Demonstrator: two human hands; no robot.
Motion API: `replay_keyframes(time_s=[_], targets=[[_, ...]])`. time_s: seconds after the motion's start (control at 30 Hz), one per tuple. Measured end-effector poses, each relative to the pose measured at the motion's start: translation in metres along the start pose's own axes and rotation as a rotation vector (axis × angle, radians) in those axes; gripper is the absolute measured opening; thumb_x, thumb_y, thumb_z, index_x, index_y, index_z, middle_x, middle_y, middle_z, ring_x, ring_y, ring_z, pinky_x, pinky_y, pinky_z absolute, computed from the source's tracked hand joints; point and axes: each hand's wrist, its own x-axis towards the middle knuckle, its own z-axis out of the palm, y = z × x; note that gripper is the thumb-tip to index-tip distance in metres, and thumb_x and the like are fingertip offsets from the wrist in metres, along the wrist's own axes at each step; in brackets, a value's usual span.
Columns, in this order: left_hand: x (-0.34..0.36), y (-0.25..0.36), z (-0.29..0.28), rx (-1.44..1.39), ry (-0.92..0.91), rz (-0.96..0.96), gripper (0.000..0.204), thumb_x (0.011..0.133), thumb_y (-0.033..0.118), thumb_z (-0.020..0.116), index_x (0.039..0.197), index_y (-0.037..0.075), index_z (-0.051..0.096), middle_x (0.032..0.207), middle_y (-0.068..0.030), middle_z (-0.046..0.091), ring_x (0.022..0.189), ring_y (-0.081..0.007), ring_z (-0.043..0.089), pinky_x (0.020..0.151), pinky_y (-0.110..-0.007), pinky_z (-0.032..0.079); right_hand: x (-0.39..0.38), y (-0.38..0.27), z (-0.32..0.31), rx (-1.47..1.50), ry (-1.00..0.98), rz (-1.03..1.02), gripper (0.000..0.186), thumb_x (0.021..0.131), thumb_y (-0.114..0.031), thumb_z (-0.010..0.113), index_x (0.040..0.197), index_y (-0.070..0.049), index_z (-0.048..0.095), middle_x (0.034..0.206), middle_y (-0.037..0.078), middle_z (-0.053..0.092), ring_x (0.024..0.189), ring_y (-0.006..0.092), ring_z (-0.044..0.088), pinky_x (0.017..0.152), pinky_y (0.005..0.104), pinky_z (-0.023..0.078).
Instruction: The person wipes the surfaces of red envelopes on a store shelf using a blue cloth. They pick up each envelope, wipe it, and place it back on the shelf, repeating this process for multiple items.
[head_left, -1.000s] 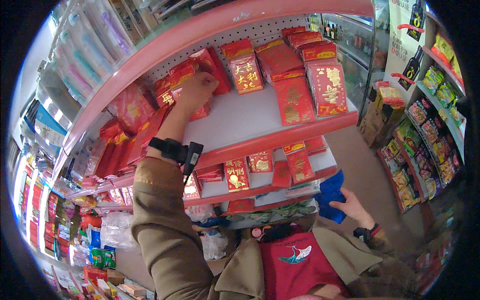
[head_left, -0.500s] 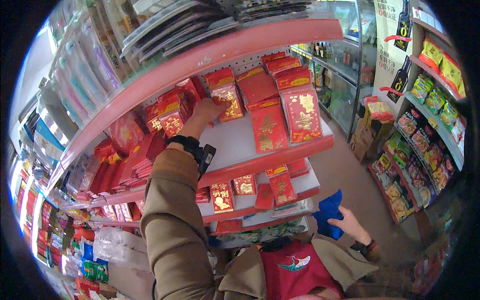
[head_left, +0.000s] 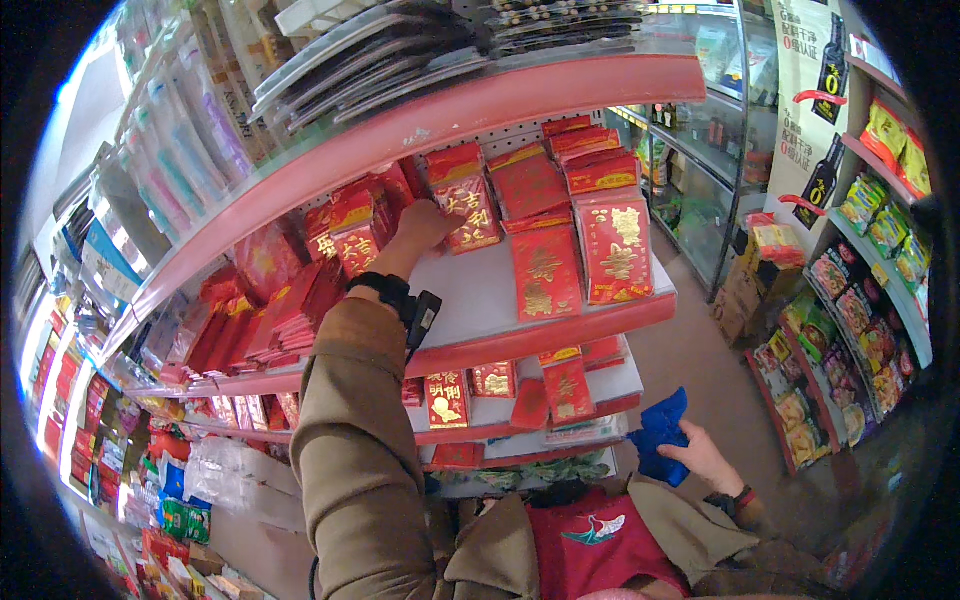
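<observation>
My left hand [head_left: 424, 229] reaches onto the upper shelf, its fingers curled at the left edge of a pack of red envelopes [head_left: 470, 218] with gold characters. Part of the fingers is hidden from view. More red envelope packs [head_left: 358, 248] stand just left of this hand, and to the right lie larger red packs with gold designs [head_left: 617, 250]. Low on the right, away from the shelf, my right hand [head_left: 702, 458] is closed around a crumpled blue cloth [head_left: 660, 432].
A red shelf edge [head_left: 540, 334] runs in front of the packs, with another red-edged board [head_left: 560, 80] above. Lower shelves hold more red envelopes [head_left: 445, 398]. On the right, across an aisle floor [head_left: 690, 345], stands a rack of packaged food [head_left: 850, 330].
The view has shifted slightly, so the shelf sits a little lower and farther right. My left hand stays by the same pack, and the right hand still holds the blue cloth.
</observation>
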Motion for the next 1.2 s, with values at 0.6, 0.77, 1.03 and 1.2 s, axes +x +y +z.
replay_keyframes(time_s=[0.6,0.77,1.03,1.2], targets=[[-0.087,-0.005,-0.037,-0.598,0.205,0.136,0.020,0.086,0.016,0.070,0.078,0.003,0.056,0.071,-0.0051,0.059,0.057,-0.0143,0.055,0.045,-0.031,0.042,0.006,-0.022,0.037,-0.094,-0.082,-0.032,0.043,0.081,-0.018,0.076,0.116,0.001,0.059,0.102,0.009,0.069,0.092,0.0161,0.063,0.084,0.0325,0.051],[-0.157,-0.010,-0.044,-1.236,0.204,0.050,0.012,0.088,0.011,0.065,0.085,0.005,0.055,0.079,-0.0019,0.058,0.071,-0.0111,0.055,0.062,-0.028,0.046,0.003,-0.035,0.046,-0.129,-0.120,-0.070,0.042,0.082,-0.017,0.074,0.117,0.000,0.059,0.101,0.009,0.069,0.091,0.0144,0.062,0.084,0.0317,0.051],[-0.301,-0.009,-0.005,-1.648,0.303,0.127,0.004,0.093,0.002,0.057,0.096,0.005,0.055,0.095,-0.0032,0.065,0.087,-0.0079,0.060,0.078,-0.025,0.049,0.014,-0.080,0.068,-0.168,-0.166,-0.243,0.038,0.086,-0.012,0.070,0.119,0.001,0.058,0.104,0.008,0.067,0.094,0.0131,0.061,0.083,0.0316,0.052],[-0.352,-0.010,0.027,-1.766,0.273,0.046,0.006,0.090,0.000,0.057,0.094,0.005,0.054,0.095,-0.0039,0.065,0.084,-0.0075,0.060,0.076,-0.024,0.047,0.027,-0.131,0.102,-0.017,-0.185,-0.411,0.039,0.087,-0.009,0.069,0.122,0.001,0.057,0.107,0.008,0.066,0.094,0.0132,0.061,0.083,0.0320,0.051]])
